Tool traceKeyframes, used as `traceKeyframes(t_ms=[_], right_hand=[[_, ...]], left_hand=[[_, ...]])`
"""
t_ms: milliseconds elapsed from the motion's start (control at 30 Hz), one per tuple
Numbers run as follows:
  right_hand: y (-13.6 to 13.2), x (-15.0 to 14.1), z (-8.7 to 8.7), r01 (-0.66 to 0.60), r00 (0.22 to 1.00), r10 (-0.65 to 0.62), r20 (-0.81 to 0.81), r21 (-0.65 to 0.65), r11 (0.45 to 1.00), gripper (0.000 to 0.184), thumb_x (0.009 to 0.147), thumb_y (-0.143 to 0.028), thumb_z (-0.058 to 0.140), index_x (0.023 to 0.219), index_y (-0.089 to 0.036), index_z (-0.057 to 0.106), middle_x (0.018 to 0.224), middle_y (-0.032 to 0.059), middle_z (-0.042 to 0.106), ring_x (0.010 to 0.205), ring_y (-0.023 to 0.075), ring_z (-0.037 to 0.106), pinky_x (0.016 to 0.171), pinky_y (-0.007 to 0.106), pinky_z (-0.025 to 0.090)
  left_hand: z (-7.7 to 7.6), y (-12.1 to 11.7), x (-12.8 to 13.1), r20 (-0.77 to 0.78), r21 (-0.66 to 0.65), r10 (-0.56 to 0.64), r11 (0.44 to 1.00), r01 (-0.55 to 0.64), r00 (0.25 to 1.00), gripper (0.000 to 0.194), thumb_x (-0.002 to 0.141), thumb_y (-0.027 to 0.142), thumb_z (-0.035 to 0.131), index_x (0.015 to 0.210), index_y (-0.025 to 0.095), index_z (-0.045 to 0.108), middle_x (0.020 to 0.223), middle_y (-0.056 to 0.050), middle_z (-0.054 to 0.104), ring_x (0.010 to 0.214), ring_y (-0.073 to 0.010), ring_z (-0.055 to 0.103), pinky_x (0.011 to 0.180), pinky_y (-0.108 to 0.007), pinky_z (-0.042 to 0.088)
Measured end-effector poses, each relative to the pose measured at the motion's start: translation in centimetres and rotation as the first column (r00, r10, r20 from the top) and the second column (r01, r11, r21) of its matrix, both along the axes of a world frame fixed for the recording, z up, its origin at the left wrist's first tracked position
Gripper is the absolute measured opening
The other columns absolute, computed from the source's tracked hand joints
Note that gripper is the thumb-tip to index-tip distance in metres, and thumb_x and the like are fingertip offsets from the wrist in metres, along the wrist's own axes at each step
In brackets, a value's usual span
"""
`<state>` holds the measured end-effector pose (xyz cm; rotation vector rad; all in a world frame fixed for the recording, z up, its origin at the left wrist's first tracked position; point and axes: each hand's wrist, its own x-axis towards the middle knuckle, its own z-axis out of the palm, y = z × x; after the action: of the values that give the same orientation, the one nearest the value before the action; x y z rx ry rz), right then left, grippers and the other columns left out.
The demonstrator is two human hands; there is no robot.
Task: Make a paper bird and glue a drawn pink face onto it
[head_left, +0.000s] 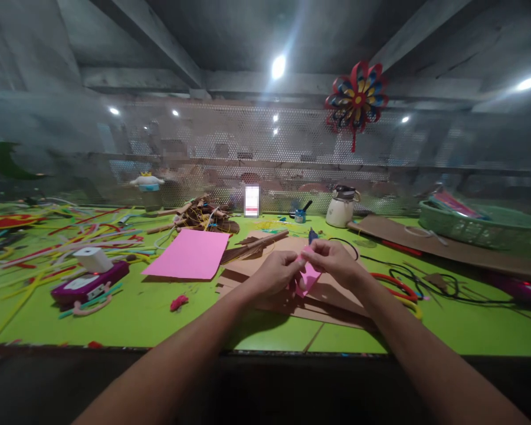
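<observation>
Between both hands is a small piece of pink paper (310,278), which looks folded. My left hand (278,273) pinches its left side, fingers closed. My right hand (334,260) grips its upper edge between thumb and fingertips. Both hands are above a stack of brown cardboard sheets (336,304). To the left, a larger pink sheet (190,254) lies flat on the green table (150,324). A crumpled dark pink scrap (179,303) rests in front of that sheet.
A purple power strip (91,283) with a white plug (92,260) sits at left among coloured strips. Behind are a brown twig pile (203,215), a lit phone (252,200), a small blue jar (300,216) and a pale jug (340,208). Black cable (446,289) and a green basket (482,224) are right.
</observation>
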<state>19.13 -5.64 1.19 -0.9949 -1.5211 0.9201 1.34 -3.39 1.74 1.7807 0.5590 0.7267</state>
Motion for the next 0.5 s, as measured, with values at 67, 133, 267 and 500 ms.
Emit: traceKeyframes(t_ms=[67,133,267,500], right_hand=[[-0.02,-0.18,0.03,0.027,0.999,-0.027,-0.019,0.010,1.000,0.043,0.067,-0.051,0.077,0.061,-0.017,0.052,0.048,-0.0067,0.046,0.044,0.0061,0.036,0.046,0.023,0.024],[-0.04,-0.27,0.03,0.041,0.999,-0.041,-0.031,0.018,0.999,0.043,0.066,-0.052,0.077,0.061,-0.018,0.052,0.049,-0.0069,0.046,0.045,0.0064,0.037,0.046,0.023,0.025],[-0.09,-0.08,-0.06,0.026,0.999,-0.026,-0.031,0.017,1.000,0.039,0.070,-0.050,0.076,0.063,-0.017,0.056,0.051,-0.0054,0.048,0.047,0.0073,0.039,0.048,0.024,0.027],[-0.19,0.22,-0.08,-0.085,0.996,0.085,-0.022,0.001,0.996,0.034,0.075,-0.045,0.074,0.065,-0.015,0.062,0.054,-0.0019,0.056,0.049,0.0089,0.047,0.051,0.025,0.033]], left_hand=[[0.02,0.15,0.01,-0.002,0.005,0.016,1.000,-0.016,1.000,0.030,0.086,0.040,0.058,0.069,0.014,0.056,0.052,0.000,0.061,0.039,-0.0078,0.050,0.042,-0.019,0.036],[0.05,0.26,0.00,-0.003,-0.001,0.026,1.000,-0.026,1.000,0.033,0.085,0.043,0.059,0.068,0.015,0.056,0.050,0.001,0.060,0.038,-0.0083,0.049,0.042,-0.020,0.037],[0.16,0.04,-0.23,-0.010,-0.010,0.028,1.000,-0.028,1.000,0.036,0.083,0.048,0.059,0.066,0.016,0.054,0.046,0.003,0.055,0.035,-0.0083,0.046,0.040,-0.020,0.036],[0.63,-0.50,-0.88,-0.012,-0.058,-0.096,0.994,0.095,0.995,0.032,0.084,0.043,0.056,0.069,0.015,0.059,0.052,0.000,0.059,0.041,-0.0099,0.050,0.044,-0.021,0.038]])
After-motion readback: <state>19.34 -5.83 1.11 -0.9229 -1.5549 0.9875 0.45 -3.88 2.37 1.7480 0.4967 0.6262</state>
